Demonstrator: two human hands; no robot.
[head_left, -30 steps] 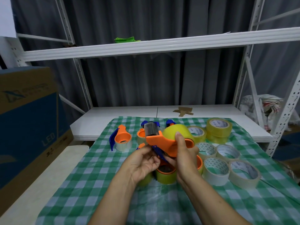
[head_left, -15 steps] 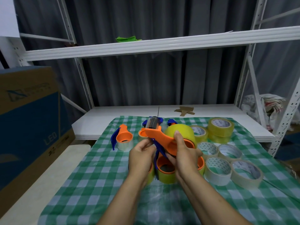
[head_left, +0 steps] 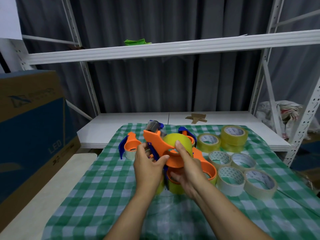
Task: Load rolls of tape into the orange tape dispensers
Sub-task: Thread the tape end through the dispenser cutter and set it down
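One orange dispenser (head_left: 155, 141), yellow tape roll (head_left: 170, 139) seated inside, gripped by left hand (head_left: 149, 170) and right hand (head_left: 190, 170)

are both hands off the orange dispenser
No, the left hand and right hand both grip the orange dispenser.

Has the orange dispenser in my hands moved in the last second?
Yes: the held dispenser has shifted left and slightly up, toward the small dispenser lying left of it.

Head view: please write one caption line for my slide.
Left hand and right hand hold an orange dispenser carrying a yellow roll above the green checked cloth.
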